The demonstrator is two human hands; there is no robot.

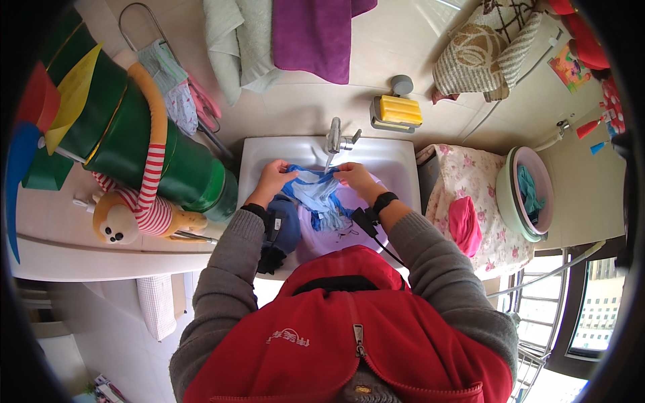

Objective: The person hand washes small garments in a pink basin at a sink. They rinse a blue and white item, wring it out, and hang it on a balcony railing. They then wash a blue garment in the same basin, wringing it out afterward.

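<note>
A light-blue garment with darker blue edges [320, 192] is spread between my two hands, its lower part hanging into a purple plastic basin [322, 244] in the white sink [252, 151]. My left hand [276, 177] pinches its upper left edge. The upper right edge is gripped by my right hand [357, 177]. Water runs from the metal faucet [333, 136] onto the cloth between the hands. A dark blue cloth item [283, 226] lies at the basin's left side, below my left hand. Near my right forearm is a black device with a cable [364, 221].
Yellow soap [400, 110] sits in a wall dish behind the sink. To the right, a flowered cover [438, 194] bears a pink cloth [466, 226] and stacked basins [505, 176]. A green column [201, 176] with a plush monkey [151, 216] stands left. Towels [312, 40] hang above.
</note>
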